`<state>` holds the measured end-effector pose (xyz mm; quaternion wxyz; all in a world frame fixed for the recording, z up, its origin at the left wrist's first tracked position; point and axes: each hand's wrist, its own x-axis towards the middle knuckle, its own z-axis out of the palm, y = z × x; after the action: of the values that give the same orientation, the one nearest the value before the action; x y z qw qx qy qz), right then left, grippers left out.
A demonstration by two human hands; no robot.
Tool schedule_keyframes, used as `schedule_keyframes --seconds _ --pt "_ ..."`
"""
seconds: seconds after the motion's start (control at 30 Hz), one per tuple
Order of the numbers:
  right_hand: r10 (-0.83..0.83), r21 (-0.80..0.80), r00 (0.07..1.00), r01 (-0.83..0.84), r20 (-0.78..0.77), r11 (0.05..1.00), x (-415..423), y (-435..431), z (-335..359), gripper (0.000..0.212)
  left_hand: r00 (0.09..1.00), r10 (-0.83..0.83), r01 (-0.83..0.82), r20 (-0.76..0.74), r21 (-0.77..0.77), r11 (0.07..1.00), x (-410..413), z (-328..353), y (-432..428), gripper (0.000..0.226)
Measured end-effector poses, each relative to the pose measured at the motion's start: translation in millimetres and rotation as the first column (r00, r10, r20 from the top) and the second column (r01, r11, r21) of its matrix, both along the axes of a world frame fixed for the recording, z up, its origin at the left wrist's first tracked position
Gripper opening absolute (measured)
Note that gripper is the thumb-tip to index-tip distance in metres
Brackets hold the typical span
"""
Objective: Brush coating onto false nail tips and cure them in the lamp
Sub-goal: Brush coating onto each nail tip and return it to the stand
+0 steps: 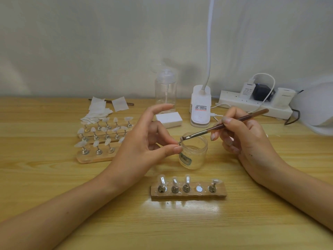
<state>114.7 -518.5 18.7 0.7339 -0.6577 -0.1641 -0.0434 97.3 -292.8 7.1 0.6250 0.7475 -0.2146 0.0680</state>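
**Brush meets tip over the jar: L holds, R paints**

The nail tip [180,141] is off the bench [54,177], pinched between the thumb and fingertips of the left hand [144,141]. It's tiny from here and looks to be on its little metal stand, though I can't tell which way it faces. It sits right above the near-left rim of the clear jar [193,156].

The right hand [239,134] grips the brush [234,121] pen-style, fingers curled round the brown handle. The brush's long axis runs from upper right, back twd the power strip [252,105], down-left to the bristles, which are touching or just about touching the tip. So the tip lies left of the right hand and slightly nearer me, and the stroke prob has to run along that same slant.

The near wooden holder [189,194] lies between the forearms w/ four stands in it and one bare magnet spot [199,188], 4th from the left. That's likely where this piece goes back. It's straight in front of the jar on the person's side, and the left hand already has the piece, so that's a short drop toward the body.

The white domed thing at far right [315,109] is prob the curing lamp. It's on the right hand's side, well apart from the holder. More tips wait on the holders [95,157] at back left.
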Motion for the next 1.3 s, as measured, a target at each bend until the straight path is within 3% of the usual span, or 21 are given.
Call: schedule_keyframes --seconds 0.1,0.23,0.37,0.5,0.63,0.87,1.07,1.3 --pt "-0.05 -0.033 0.999 0.049 -0.019 0.998 1.0 0.4 -1.4 0.025 1.0 -0.004 0.004 -0.007 -0.011 1.0 -0.1 0.1 -0.4 0.074" --pt "-0.032 0.05 0.999 0.033 -0.018 0.998 1.4 -1.4 -0.9 0.035 1.0 -0.005 0.005 -0.007 -0.006 1.0 -0.1 -0.8 0.1 0.074" --pt "0.021 0.019 1.0 -0.022 0.011 1.0 1.7 -0.6 -1.0 0.018 1.0 -0.007 0.007 0.001 0.005 1.0 0.1 -1.5 1.2 0.071" --pt "-0.028 -0.029 1.0 0.028 -0.008 0.999 2.1 -1.0 -2.7 0.024 1.0 -0.011 0.011 -0.001 -0.002 1.0 0.2 -0.9 1.0 0.073" --pt "-0.016 0.038 1.0 0.015 0.012 0.999 1.3 -1.5 -1.4 0.027 1.0 -0.01 0.01 0.008 -0.009 1.0 -0.4 -1.3 1.2 0.073" --pt "-0.002 -0.019 1.0 0.002 0.016 1.0 0.9 -0.2 -1.1 0.017 1.0 -0.019 0.019 0.008 -0.006 1.0 0.9 -1.6 1.2 0.072" --pt "-0.015 0.036 1.0 0.015 0.021 0.999 0.7 -1.4 -0.3 0.028 0.999 -0.011 0.01 0.039 0.018 1.0 0.0 -2.0 1.5 0.07" --pt "-0.01 -0.035 0.999 0.011 0.035 0.999 -0.5 -0.8 -1.4 0.019 0.997 0.0 -0.004 0.082 0.057 0.998 0.9 -2.1 1.5 0.064"
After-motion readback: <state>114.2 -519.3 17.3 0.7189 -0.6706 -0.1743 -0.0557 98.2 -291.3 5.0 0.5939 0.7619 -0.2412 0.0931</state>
